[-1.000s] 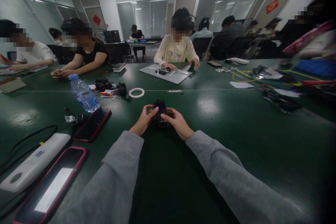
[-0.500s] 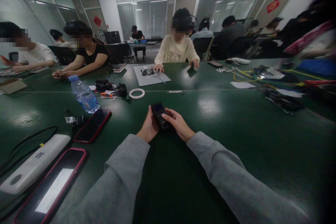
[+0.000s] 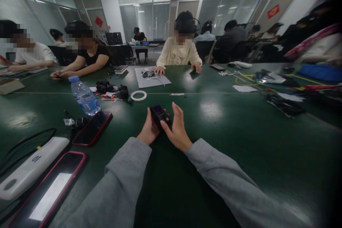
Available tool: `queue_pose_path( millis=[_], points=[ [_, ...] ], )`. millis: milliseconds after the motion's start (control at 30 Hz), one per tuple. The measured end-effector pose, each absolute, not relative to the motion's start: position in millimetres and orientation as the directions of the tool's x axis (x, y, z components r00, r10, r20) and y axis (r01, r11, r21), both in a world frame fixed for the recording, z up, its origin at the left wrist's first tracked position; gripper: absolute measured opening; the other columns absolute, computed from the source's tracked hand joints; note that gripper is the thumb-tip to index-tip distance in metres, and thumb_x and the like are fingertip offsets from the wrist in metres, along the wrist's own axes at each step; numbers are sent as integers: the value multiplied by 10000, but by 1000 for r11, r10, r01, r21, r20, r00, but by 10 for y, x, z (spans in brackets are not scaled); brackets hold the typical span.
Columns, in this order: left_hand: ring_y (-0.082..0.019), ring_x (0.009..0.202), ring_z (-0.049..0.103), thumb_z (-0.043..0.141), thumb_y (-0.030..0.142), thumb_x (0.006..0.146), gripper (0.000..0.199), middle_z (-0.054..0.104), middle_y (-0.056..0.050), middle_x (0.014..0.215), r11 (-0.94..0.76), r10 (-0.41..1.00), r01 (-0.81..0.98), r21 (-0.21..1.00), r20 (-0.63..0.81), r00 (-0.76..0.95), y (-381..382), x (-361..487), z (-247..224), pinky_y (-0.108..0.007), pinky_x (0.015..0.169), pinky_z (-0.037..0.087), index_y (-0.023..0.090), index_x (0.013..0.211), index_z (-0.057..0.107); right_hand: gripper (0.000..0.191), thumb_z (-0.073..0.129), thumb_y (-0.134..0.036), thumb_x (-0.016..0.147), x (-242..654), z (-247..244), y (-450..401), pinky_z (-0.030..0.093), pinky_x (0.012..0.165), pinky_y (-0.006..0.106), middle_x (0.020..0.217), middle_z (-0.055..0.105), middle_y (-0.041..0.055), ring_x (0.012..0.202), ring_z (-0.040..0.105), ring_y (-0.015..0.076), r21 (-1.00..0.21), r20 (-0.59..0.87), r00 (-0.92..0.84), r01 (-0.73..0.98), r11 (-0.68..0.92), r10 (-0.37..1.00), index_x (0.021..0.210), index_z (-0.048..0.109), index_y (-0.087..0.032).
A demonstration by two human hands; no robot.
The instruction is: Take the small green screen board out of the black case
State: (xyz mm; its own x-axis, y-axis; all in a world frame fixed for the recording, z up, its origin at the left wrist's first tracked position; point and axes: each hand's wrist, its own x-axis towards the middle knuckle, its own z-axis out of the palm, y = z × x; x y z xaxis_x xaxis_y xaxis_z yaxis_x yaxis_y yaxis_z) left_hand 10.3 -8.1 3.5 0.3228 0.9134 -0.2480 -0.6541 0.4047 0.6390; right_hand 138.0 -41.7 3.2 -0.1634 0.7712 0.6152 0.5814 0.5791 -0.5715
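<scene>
While the left hand (image 3: 150, 127) holds the device (image 3: 159, 113), with its fingertips showing past the right edge, the right hand (image 3: 178, 130) is just beside, at 4 o'clock. Its grip is wide: the fingers stand apart from the device, and the thumb lies at the near end, but I cannot tell whether it touches. The device is ahead of the wearer, at 12 o'clock, screen upward; whether it meets the worktop (image 3: 219, 135), I cannot tell.

The left grip seems to carry the weight alone, so if it loosens, the device could slip down onto the worktop. A hard push of the right thumb might also turn it in the left palm.

Counted from the device, there is one tape ring (image 3: 138, 100) at 10 o'clock and one bottle (image 3: 87, 98) between 9 and 10. Of red-edged phones there are two: the small phone (image 3: 92, 128) between 8 and 9, the large phone (image 3: 55, 185) at 8. One white case (image 3: 34, 164) lies beside the latter.
</scene>
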Motion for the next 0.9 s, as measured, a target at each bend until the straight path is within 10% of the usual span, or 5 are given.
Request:
queue_pose_path(
  millis=[267, 900],
  points=[
    [-244, 973, 599, 459, 695, 727, 630, 668, -77, 956, 385, 918, -684, 619, -183, 351, -89, 82, 21, -374, 856, 458, 191, 1075, 606, 687, 432, -359, 918, 1302, 147, -528, 72, 1146, 456, 1479, 53, 39, 1368, 77, 243, -359, 634, -360, 647, 673, 685, 1466, 44, -219],
    [-237, 993, 592, 405, 619, 808, 579, 667, -109, 950, 422, 903, -718, 554, -189, 386, -120, 86, 86, -361, 922, 421, 124, 1012, 625, 517, 469, -356, 893, 1309, 89, -535, 256, 1048, 419, 1348, 319, 123, 1272, 283, 236, -168, 675, -353, 781, 602, 647, 1334, 310, -139]
  ],
)
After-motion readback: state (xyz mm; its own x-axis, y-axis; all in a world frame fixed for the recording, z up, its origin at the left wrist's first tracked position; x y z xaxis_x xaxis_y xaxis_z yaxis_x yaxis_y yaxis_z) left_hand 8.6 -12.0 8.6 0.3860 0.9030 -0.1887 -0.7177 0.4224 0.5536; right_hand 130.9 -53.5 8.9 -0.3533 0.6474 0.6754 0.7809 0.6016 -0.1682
